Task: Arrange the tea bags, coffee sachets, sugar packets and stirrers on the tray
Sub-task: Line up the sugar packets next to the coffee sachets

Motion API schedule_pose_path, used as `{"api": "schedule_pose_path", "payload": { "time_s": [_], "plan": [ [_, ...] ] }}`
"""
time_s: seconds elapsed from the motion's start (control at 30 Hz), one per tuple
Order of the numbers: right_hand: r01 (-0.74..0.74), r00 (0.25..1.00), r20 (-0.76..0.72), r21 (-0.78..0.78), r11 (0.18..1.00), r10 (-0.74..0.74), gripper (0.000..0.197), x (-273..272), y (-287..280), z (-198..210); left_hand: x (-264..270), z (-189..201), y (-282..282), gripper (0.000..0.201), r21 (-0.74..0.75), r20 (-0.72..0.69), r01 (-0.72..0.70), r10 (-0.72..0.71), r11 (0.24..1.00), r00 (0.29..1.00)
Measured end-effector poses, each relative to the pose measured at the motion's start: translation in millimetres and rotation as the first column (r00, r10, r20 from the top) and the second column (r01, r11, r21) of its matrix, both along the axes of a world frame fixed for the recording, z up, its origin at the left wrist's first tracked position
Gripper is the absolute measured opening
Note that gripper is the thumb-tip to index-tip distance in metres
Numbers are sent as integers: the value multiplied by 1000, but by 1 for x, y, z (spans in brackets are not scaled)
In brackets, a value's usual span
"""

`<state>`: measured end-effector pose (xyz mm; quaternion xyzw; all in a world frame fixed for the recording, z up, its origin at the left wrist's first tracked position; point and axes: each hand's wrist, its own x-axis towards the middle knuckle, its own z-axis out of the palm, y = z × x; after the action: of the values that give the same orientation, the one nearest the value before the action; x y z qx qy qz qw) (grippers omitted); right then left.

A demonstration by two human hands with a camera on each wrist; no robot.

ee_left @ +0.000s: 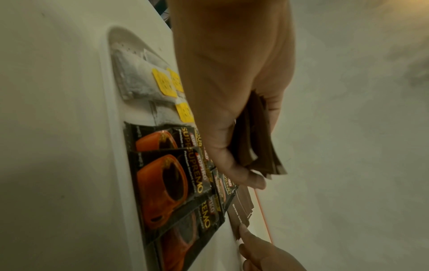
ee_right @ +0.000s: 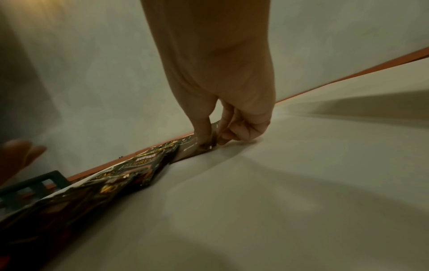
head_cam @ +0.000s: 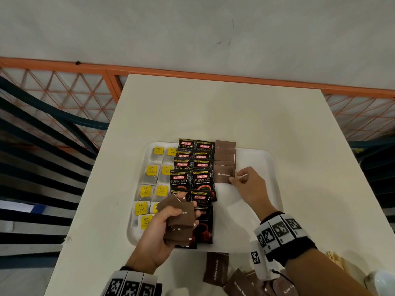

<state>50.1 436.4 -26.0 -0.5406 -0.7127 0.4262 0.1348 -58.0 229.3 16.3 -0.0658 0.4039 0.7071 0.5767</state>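
A white tray [head_cam: 256, 159] holds two columns of yellow-tagged tea bags [head_cam: 151, 170] on its left. Two columns of black coffee sachets [head_cam: 202, 180] fill the middle, and a column of brown sugar packets [head_cam: 224, 155] lies just to their right. My right hand [head_cam: 235, 177] pinches the right edge of the nearest sugar packet [head_cam: 223, 175], which lies flat on the tray. In the right wrist view the right hand [ee_right: 212, 139] has its thumb and finger on that packet [ee_right: 189, 149]. My left hand [head_cam: 188, 207] grips a fanned stack of sugar packets [head_cam: 181, 221] above the front coffee sachets.
Loose sugar packets [head_cam: 215, 268] lie on the white table in front of the tray. Wooden stirrers [head_cam: 335, 259] and a white cup [head_cam: 382, 283] sit at the front right corner. An orange lattice railing [head_cam: 64, 92] runs behind the table.
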Motion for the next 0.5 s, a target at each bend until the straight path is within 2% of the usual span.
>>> {"api": "schedule_pose_path", "payload": {
  "time_s": [0.1,0.2,0.3,0.5],
  "plan": [
    [-9,1000,5,55,998,9,22,1,-9,5,-1,1,0,43,0,-2,4,-4,1000,1000],
    [-129,991,46,109,986,125,14,0,-30,9,0,0,0,44,0,4,0,0,1000,1000],
    [-234,969,91,60,970,228,17,-4,-51,8,1,-2,-1,42,-4,-5,11,-11,1000,1000],
    [-225,970,93,-12,974,226,21,-9,-60,9,0,-3,-2,41,-5,-32,23,-23,1000,999]
  ]
}}
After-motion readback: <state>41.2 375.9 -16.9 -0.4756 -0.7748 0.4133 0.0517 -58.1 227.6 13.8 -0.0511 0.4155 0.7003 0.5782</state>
